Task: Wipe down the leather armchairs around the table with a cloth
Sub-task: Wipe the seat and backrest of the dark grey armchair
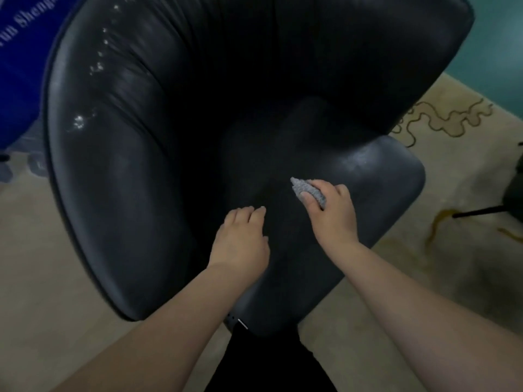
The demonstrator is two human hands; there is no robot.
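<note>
A black leather armchair (135, 171) fills most of the head view, its backrest toward the top and its seat cushion in the middle. My right hand (332, 215) presses a small grey cloth (308, 190) onto the seat, fingers closed over it. My left hand (243, 239) rests on the seat just left of the cloth, fingers curled down against the leather and holding nothing. The deep part of the seat lies in dark shadow.
A beige carpet (424, 222) with a yellow swirl pattern surrounds the chair. A blue cloth with white lettering (19, 66) hangs at the upper left. A dark object with a thin black leg (481, 212) stands at the right edge. Teal flooring (498, 52) shows at the upper right.
</note>
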